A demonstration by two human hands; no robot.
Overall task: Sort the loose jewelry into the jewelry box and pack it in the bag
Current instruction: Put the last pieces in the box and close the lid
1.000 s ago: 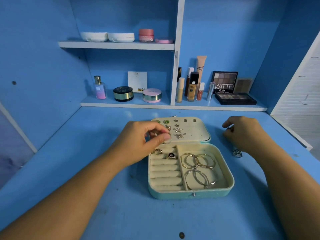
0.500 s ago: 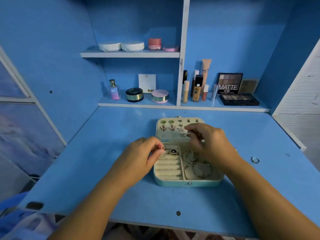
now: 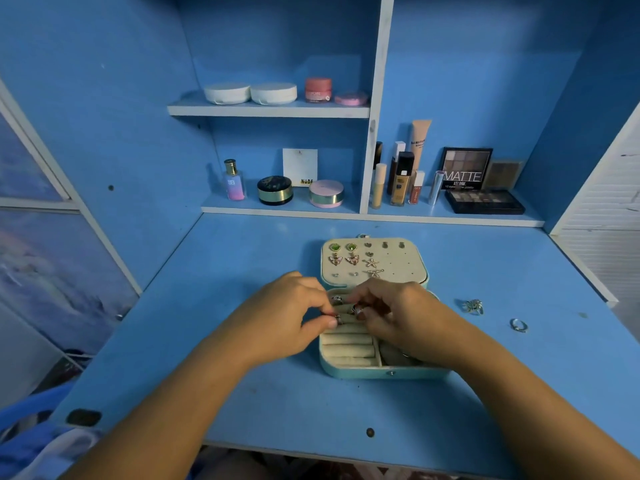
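Brings the right hand (image 3: 398,317) down off the earring lid (image 3: 398,268) to meet the left hand (image 3: 287,317) over the ring rolls (image 3: 346,349) of the jewelry box (image 3: 381,373) on the surface (image 3: 242,393). Left grip pinching a small ring (image 3: 338,319); right grip curled, can't tell on what.

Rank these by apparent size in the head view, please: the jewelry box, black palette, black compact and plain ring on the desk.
1. jewelry box, nearest the camera
2. black palette, farther back
3. black compact
4. plain ring, smallest though nearer than both
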